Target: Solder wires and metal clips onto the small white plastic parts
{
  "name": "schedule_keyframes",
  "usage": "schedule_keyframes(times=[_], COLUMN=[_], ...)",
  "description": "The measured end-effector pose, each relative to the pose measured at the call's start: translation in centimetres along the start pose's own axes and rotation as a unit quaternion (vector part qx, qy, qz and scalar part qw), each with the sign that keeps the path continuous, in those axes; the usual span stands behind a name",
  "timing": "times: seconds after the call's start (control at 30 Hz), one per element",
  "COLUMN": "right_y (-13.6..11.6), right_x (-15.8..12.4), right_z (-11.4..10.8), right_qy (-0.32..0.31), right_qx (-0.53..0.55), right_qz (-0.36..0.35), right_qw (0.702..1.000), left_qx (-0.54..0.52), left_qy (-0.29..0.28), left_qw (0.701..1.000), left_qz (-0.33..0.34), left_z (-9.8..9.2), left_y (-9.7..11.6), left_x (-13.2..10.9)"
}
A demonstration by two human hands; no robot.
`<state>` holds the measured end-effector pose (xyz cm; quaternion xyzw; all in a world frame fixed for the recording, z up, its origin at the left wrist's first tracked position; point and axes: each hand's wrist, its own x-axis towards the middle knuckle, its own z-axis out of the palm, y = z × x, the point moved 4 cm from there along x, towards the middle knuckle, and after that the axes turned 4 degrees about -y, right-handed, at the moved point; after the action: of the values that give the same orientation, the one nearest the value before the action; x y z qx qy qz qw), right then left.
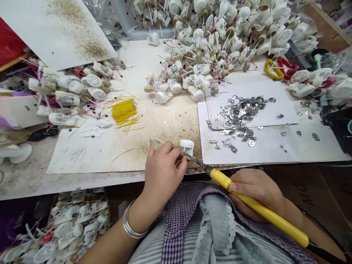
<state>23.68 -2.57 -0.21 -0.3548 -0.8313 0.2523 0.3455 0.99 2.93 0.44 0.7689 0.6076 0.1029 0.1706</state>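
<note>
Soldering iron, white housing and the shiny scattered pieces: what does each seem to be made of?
The soldering iron has a glossy yellow handle, likely moulded plastic, and a grey metal shaft. The white housing looks like moulded plastic, from its smooth, opaque surface. The scattered pieces glint like thin stamped sheet metal, perhaps tinplate; the exact metal cannot be told.

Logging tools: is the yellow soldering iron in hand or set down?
In hand: the right hand grips its handle, tip at a white part.
</note>
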Motion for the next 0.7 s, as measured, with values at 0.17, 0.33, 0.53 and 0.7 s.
schedule_keyframes(times=[0.17, 0.33, 0.53, 0.7], right_y=[-0.4, -0.4, 4.3, 7.4], right_x=[0.4, 0.1, -0.8, 1.0], right_z=[0.0, -1.4, -3.4, -3.9], right_qy=[-0.080, 0.044, 0.341, 0.281], right_qx=[-0.038, -0.014, 0.060, 0.009], right_qz=[-0.071, -0.042, 0.122, 0.145], right_qw=[0.994, 0.998, 0.930, 0.949], left_qx=[0.007, 0.010, 0.004, 0.018], left_qy=[-0.002, -0.004, 0.005, 0.026], left_qw=[1.000, 1.000, 1.000, 0.999], left_qz=[0.000, -0.001, 0.004, 0.011], left_z=[0.0, 0.0, 0.0, 0.0], left_y=[0.0, 0.0, -0.2, -0.5], left_x=[0.1, 0.2, 0.0, 1.0])
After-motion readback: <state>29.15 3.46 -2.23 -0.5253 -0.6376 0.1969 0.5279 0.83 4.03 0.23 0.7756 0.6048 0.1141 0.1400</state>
